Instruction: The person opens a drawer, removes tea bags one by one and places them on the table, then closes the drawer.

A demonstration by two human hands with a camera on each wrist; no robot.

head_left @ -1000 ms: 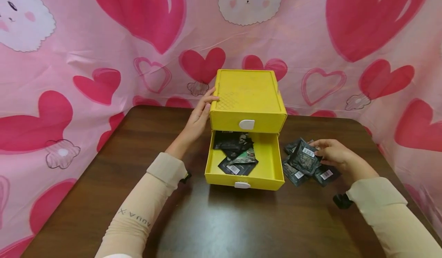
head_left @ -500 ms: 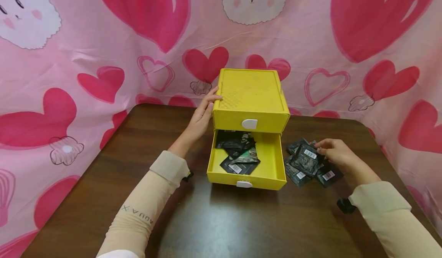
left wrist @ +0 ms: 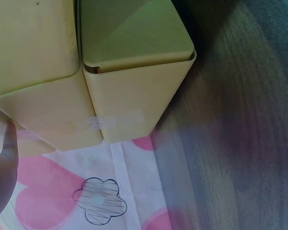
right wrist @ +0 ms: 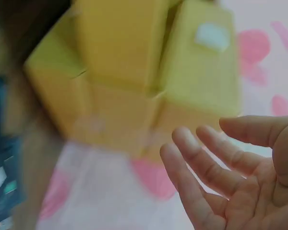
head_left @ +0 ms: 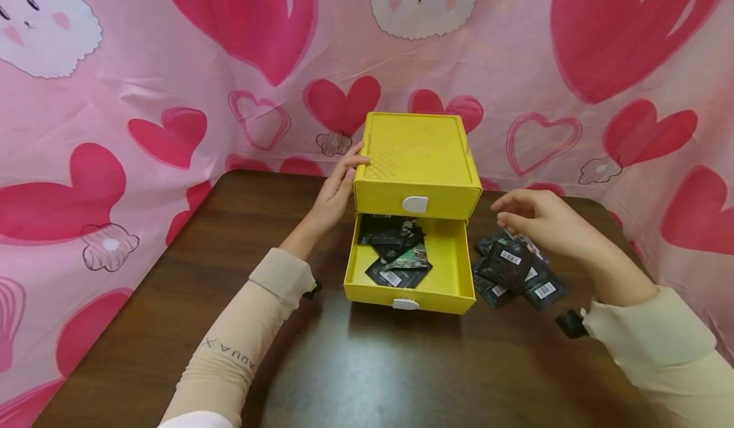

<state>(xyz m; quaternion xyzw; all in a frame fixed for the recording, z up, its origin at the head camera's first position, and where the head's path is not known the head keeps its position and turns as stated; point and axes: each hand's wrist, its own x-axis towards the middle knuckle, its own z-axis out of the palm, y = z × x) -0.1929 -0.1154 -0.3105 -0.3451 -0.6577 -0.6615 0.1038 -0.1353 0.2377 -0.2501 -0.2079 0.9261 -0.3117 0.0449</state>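
Note:
A small yellow drawer cabinet (head_left: 421,151) stands on the table, its lower drawer (head_left: 447,265) pulled out and its upper drawer shut. Several dark flat packets (head_left: 395,275) lie in the left part of that open drawer. My left hand (head_left: 332,189) rests against the cabinet's left side, fingertips over the top edge. In the left wrist view its thumb lies along the yellow side wall. Right of the cabinet, several more dark packets (head_left: 507,269) with white barcode labels lie in a heap. Above this heap is my right hand (head_left: 541,221), fingers loosely bent, palm bare in the right wrist view.
The brown wooden table (head_left: 367,364) extends in front of the cabinet and to both sides. A pink cloth (head_left: 275,46) with hearts hangs close behind the table's back edge. The open drawer juts out toward me, with a white handle (head_left: 405,304) on its front.
My right hand has let go of the top packet and risen off the heap toward the cabinet. The top packets have settled slightly differently. My left hand stays on the cabinet.

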